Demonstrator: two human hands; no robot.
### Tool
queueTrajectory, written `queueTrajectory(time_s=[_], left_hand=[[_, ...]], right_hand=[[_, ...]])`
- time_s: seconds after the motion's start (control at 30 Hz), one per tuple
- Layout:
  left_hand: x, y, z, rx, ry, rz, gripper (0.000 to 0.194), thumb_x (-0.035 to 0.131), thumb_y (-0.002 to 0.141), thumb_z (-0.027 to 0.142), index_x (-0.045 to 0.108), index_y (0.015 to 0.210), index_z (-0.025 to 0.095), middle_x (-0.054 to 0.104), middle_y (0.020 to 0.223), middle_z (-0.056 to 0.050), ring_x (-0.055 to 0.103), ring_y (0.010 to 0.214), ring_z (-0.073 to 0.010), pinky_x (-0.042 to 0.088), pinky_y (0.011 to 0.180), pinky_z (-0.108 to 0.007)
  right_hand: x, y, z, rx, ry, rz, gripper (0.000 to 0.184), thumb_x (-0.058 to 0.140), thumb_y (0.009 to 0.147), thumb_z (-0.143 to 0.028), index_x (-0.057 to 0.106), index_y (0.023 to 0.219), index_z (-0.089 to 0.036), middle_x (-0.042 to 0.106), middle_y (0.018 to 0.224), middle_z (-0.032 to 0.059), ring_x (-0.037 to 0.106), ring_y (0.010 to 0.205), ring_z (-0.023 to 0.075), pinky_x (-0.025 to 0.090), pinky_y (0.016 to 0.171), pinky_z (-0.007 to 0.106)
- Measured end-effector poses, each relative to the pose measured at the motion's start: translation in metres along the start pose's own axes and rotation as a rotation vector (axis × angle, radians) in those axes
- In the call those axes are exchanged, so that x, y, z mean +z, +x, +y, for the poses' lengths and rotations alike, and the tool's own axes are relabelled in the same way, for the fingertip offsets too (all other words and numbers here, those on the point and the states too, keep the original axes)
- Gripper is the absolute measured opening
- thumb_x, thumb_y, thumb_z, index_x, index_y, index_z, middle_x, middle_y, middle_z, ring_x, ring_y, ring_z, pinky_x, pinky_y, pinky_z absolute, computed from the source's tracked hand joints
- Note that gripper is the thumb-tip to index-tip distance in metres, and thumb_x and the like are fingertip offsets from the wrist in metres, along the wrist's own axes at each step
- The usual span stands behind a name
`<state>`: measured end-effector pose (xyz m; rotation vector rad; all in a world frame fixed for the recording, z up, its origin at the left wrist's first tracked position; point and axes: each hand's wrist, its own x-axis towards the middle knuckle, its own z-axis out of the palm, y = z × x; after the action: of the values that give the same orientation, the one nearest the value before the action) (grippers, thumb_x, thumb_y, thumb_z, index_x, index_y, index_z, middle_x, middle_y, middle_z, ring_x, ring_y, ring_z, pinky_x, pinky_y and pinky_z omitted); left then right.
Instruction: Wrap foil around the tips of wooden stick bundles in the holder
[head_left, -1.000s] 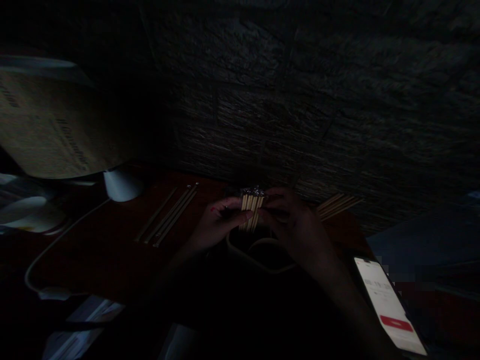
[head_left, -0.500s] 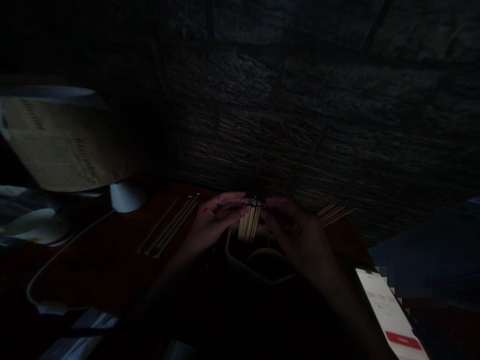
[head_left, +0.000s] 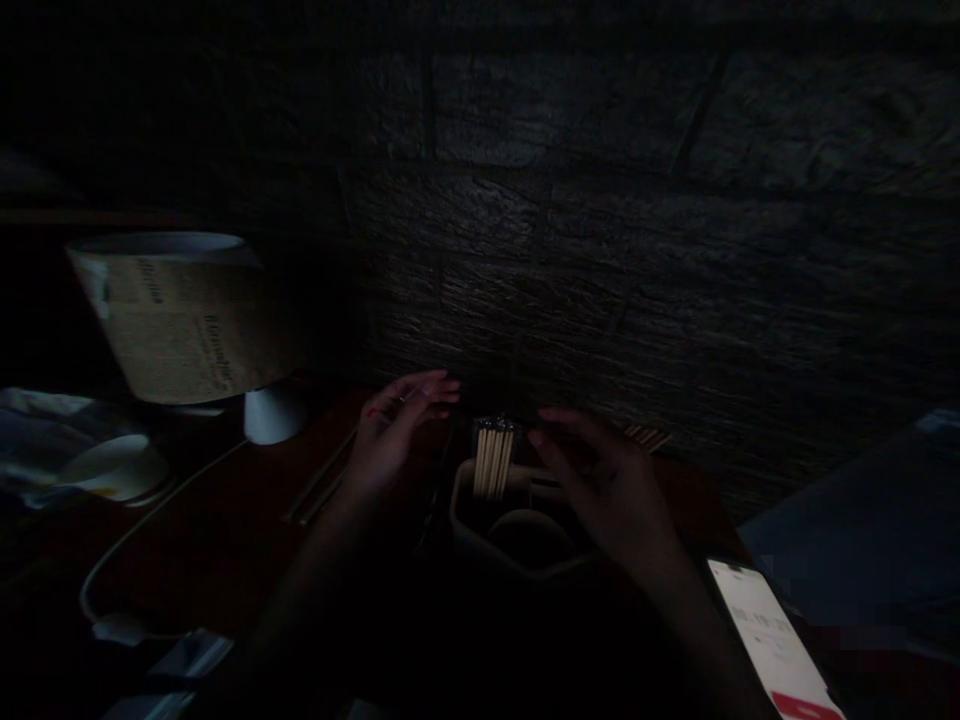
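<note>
A bundle of thin light wooden sticks [head_left: 493, 465] stands upright in the back of a pale holder [head_left: 469, 540], with something dark and shiny at its top ends. The kind of stick cannot be made out in this dim light. To the left of the bundle, my left hand [head_left: 390, 430] is raised with its fingers apart and holds nothing. My right hand [head_left: 607, 480] hovers just right of the sticks, thumb and fingers spread, a small gap from them. Long slender rods [head_left: 319, 490] lie on the table behind my left forearm, partly covered.
More wooden sticks [head_left: 651, 437] lie beyond my right hand by the brick wall [head_left: 495, 210]. A lamp [head_left: 195, 330] with a printed shade, its white cord [head_left: 135, 530] and a white bowl [head_left: 120, 468] are at left. A lit phone [head_left: 765, 630] lies at right.
Both hands have let go of the stick bundle, which now stands in the holder. My left hand has moved off to the left; my right hand has drawn slightly right. The view has shifted.
</note>
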<state>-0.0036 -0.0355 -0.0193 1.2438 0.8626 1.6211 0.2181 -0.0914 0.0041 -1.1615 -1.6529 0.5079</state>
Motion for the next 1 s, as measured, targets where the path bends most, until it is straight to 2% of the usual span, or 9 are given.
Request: queueTrajectory(time_s=[0.1,0.2,0.27,0.33,0.4,0.53,0.63,0.83,1.0], left_hand=[[-0.010,0.005,-0.016,0.027,0.097,0.109,0.033,0.065,0.088,0.044,0.070,0.103,0.015,0.077,0.099,-0.008,0.071,0.086,-0.0172,0.054,0.076,-0.026],[-0.022,0.004,-0.040,0.103,0.388,0.234,0.042,0.055,0.090,0.051,0.071,0.098,0.013,0.076,0.085,-0.008,0.069,0.073,-0.0174,0.053,0.070,-0.027],[-0.031,-0.003,-0.056,0.131,0.460,0.277,0.043,0.054,0.090,0.051,0.072,0.083,0.012,0.075,0.079,-0.009,0.069,0.074,-0.0194,0.053,0.072,-0.029],[-0.039,-0.013,-0.071,0.162,0.517,0.295,0.040,0.055,0.089,0.048,0.071,0.079,0.013,0.075,0.077,-0.008,0.070,0.080,-0.0213,0.053,0.077,-0.030],[-0.047,-0.023,-0.083,0.185,0.578,0.295,0.037,0.058,0.086,0.046,0.073,0.086,0.013,0.075,0.075,-0.007,0.070,0.076,-0.0229,0.054,0.072,-0.031],[-0.058,-0.030,-0.099,0.214,0.688,0.270,0.036,0.056,0.085,0.045,0.074,0.080,0.014,0.076,0.075,-0.008,0.071,0.073,-0.0247,0.055,0.068,-0.032],[-0.062,-0.030,-0.105,0.230,0.753,0.222,0.035,0.056,0.085,0.043,0.075,0.081,0.014,0.078,0.082,-0.009,0.073,0.077,-0.0256,0.056,0.072,-0.032],[-0.067,-0.030,-0.113,0.227,0.830,0.163,0.038,0.052,0.089,0.042,0.075,0.090,0.012,0.079,0.089,-0.011,0.074,0.083,-0.0269,0.056,0.076,-0.034],[-0.064,-0.031,-0.114,0.230,0.843,0.104,0.038,0.051,0.091,0.042,0.075,0.088,0.013,0.079,0.086,-0.009,0.074,0.079,-0.0249,0.056,0.073,-0.031]], right_hand=[[-0.006,-0.001,-0.002,-0.004,0.005,0.004,0.019,0.064,0.089,-0.031,0.069,0.106,-0.023,0.077,0.107,0.0068,0.073,0.099,0.0227,0.061,0.080,0.034],[-0.011,-0.002,-0.007,-0.014,0.016,-0.010,0.019,0.063,0.090,-0.032,0.071,0.103,-0.022,0.077,0.104,0.0066,0.074,0.097,0.0219,0.061,0.078,0.031],[-0.014,-0.003,-0.011,-0.022,0.037,-0.042,0.018,0.062,0.090,-0.032,0.071,0.101,-0.021,0.078,0.102,0.0061,0.074,0.096,0.0210,0.059,0.078,0.030],[-0.017,-0.006,-0.016,-0.012,0.056,-0.106,0.019,0.061,0.091,-0.032,0.072,0.100,-0.020,0.078,0.101,0.0054,0.074,0.094,0.0200,0.058,0.078,0.028],[-0.020,-0.009,-0.020,0.005,0.042,-0.209,0.019,0.060,0.092,-0.033,0.074,0.099,-0.020,0.078,0.098,0.0045,0.074,0.089,0.0191,0.056,0.076,0.027],[-0.022,-0.018,-0.024,0.001,-0.031,-0.435,0.019,0.058,0.092,-0.029,0.076,0.093,-0.021,0.078,0.087,0.0020,0.072,0.075,0.0162,0.050,0.065,0.024],[-0.022,-0.023,-0.024,-0.004,-0.081,-0.544,0.023,0.055,0.093,-0.028,0.076,0.085,-0.020,0.075,0.076,0.0007,0.067,0.066,0.0138,0.043,0.055,0.022],[-0.029,-0.027,-0.029,-0.077,-0.190,-0.711,0.022,0.057,0.088,-0.019,0.077,0.081,-0.021,0.073,0.075,-0.0004,0.063,0.065,0.0117,0.034,0.053,0.021],[-0.031,-0.029,-0.037,-0.099,-0.305,-0.770,0.021,0.060,0.086,-0.021,0.074,0.070,-0.018,0.065,0.060,-0.0013,0.055,0.053,0.0099,0.030,0.049,0.021]])
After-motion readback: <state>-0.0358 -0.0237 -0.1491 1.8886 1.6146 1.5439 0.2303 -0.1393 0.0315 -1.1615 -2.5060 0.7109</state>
